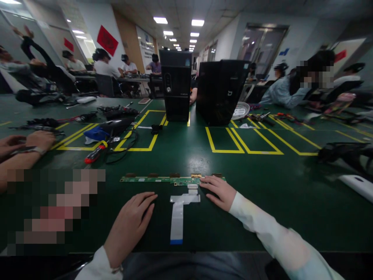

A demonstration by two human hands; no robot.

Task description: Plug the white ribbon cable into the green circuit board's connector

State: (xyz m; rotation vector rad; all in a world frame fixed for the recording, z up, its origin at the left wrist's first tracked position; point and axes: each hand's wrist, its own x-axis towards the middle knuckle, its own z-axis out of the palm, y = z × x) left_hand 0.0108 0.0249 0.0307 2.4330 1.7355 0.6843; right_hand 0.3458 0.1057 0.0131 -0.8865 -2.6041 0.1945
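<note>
A long, narrow green circuit board (159, 179) lies crosswise on the dark green table in front of me. From a white connector near its middle, a flat white ribbon cable (177, 217) folds over and runs toward me, ending in a blue tip. My right hand (218, 190) rests with spread fingers, the fingertips touching the board's right part. Left of the cable, my left hand (132, 217) lies on the table with its fingers stretched out, apart from board and cable. Neither hand grasps anything.
Two black computer towers (178, 87) stand at the back. A red-handled screwdriver (94, 154), a blue cloth (96, 133) and black cables lie left of centre. Another person's hands (40, 142) are at far left. Yellow tape (229, 151) marks rectangles; a white basket (241, 110) sits behind.
</note>
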